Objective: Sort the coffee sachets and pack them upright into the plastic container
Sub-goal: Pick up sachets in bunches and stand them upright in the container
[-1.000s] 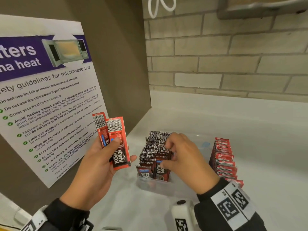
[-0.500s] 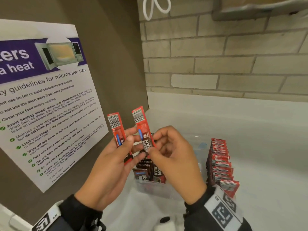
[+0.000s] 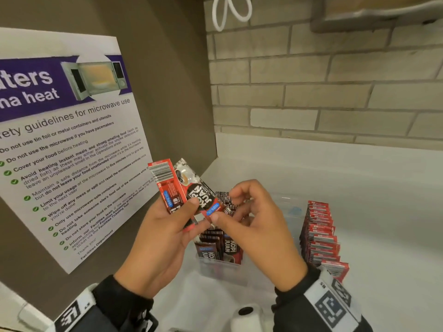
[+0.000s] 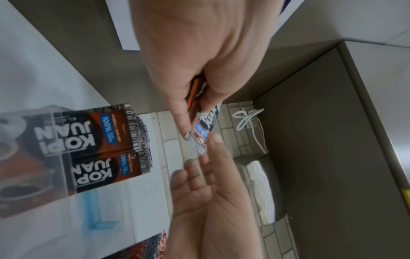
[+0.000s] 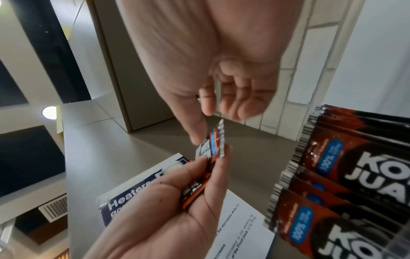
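Sachets held nearest, above the near end of the plastic container (image 3: pixel 217 268): left hand (image 3: pixel 165 236) raised palm-up, thumb across two of them, a red sachet (image 3: pixel 165 185) showing its barcode back and a dark sachet (image 3: pixel 199 195) fanned out to its right, both tilted with tops leaning left. Right hand (image 3: pixel 254 233) level with it, fingers curled, thumb and forefinger pinching the dark sachet's lower end by the blue label; in the right wrist view, other fingers loosely bent and holding nothing. Below, packed sachets (image 3: pixel 220 245) standing upright in rows inside the container on the white counter (image 3: pixel 371 188). To the right, just beside the container, a row of red sachets (image 3: pixel 320 233) standing on edge. Further off, a microwave poster (image 3: pixel 62 140) on the left panel and a brick wall (image 3: pixel 323 80) behind.
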Tool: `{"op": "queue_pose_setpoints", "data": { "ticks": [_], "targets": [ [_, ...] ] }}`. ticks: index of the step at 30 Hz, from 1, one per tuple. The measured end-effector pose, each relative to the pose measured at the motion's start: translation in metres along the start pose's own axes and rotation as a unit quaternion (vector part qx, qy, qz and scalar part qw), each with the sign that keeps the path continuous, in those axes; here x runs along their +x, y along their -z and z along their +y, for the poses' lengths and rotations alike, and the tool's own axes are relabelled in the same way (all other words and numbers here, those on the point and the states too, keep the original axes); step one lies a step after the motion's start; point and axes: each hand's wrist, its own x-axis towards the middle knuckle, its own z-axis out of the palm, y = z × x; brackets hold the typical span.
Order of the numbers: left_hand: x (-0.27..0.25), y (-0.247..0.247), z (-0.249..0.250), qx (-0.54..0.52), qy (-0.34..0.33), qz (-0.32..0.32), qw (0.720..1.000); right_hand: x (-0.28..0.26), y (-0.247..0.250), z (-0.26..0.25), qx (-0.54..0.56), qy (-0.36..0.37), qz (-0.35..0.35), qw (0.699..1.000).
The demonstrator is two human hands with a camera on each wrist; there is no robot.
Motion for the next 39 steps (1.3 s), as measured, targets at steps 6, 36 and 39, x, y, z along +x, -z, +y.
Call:
{"op": "queue_pose_setpoints", "data": {
  "ticks": [6,36,39],
  "targets": [
    [-0.002,0.003,0.007,-0.003,0.000,-0.026,1.000,0.006,0.016,-0.009,0.131,-0.032,-0.011,0.991],
    [-0.006,0.031,0.007,0.032,0.031,-0.014,0.999,0.008,0.017,0.014,-0.325,0.025,-0.058,0.944],
    [-0.007,0.031,0.006,0.030,0.039,-0.020,0.999,0.004,0.010,0.019,-0.354,0.038,-0.081,0.931]
  ]
}}
